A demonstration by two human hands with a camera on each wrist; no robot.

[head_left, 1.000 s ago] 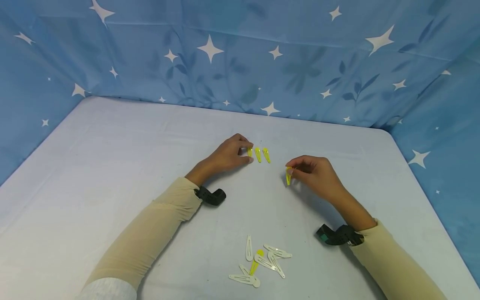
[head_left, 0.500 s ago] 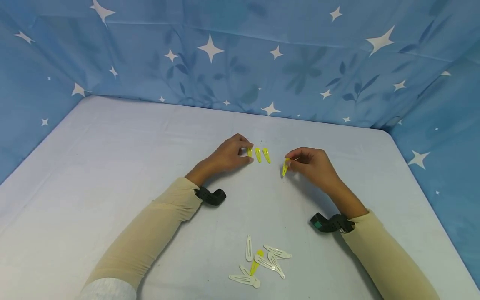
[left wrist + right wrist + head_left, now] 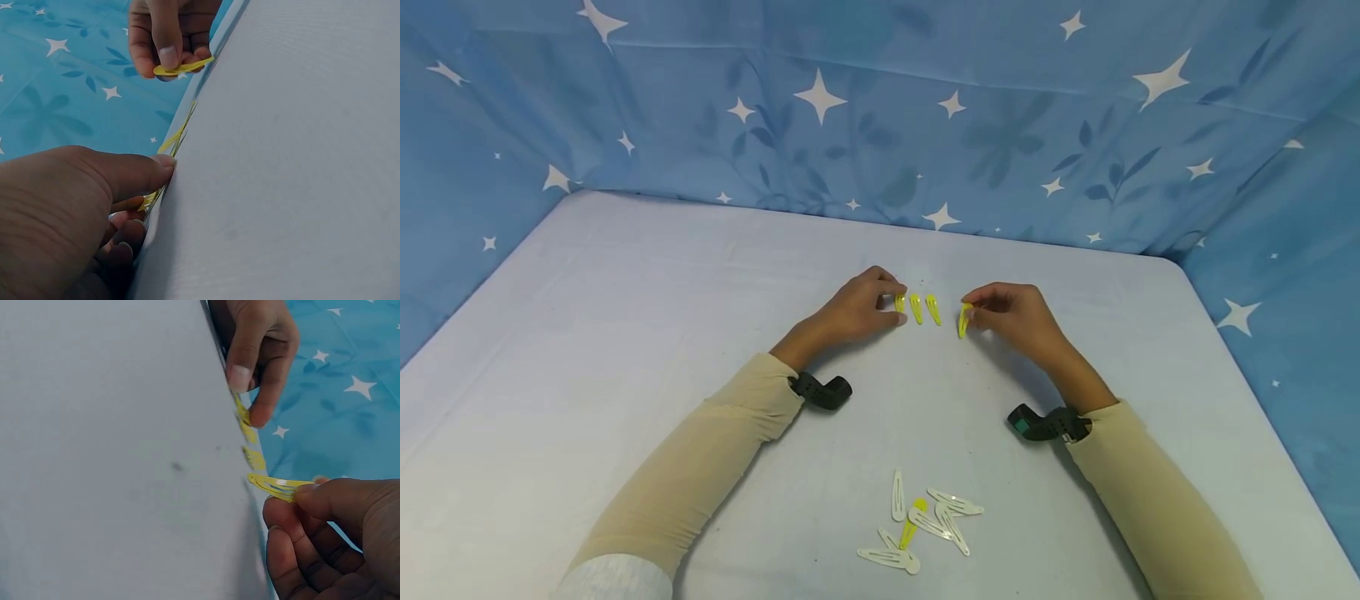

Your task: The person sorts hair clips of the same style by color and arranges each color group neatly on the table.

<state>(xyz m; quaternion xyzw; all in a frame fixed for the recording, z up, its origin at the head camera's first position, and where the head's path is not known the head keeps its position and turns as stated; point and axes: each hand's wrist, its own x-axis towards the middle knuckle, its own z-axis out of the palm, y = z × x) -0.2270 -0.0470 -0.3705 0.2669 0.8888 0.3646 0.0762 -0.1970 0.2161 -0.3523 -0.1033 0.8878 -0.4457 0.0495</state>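
In the head view my right hand [image 3: 1018,321] pinches a yellow snap hair clip [image 3: 963,323] between thumb and fingers, narrow end pointing down, just right of a short row of clips. The right wrist view shows this held clip [image 3: 275,486] close over the table. My left hand [image 3: 852,308] is at the row's left end, thumb and forefinger at the two ends of a yellow hair clip [image 3: 900,303] and partly covering it. Two more yellow clips, a middle one [image 3: 916,309] and a right one [image 3: 932,309], lie side by side between the hands.
Nearer the person, several white hair clips [image 3: 898,496] lie loosely heaped with one yellow clip [image 3: 908,533] partly under them. A white cloth covers the table [image 3: 625,333]. Behind its far edge hangs a blue star-patterned curtain [image 3: 880,125].
My right hand has moved away from the person and slightly left, carrying its yellow hair clip closer to the row. My left hand has stayed in place.
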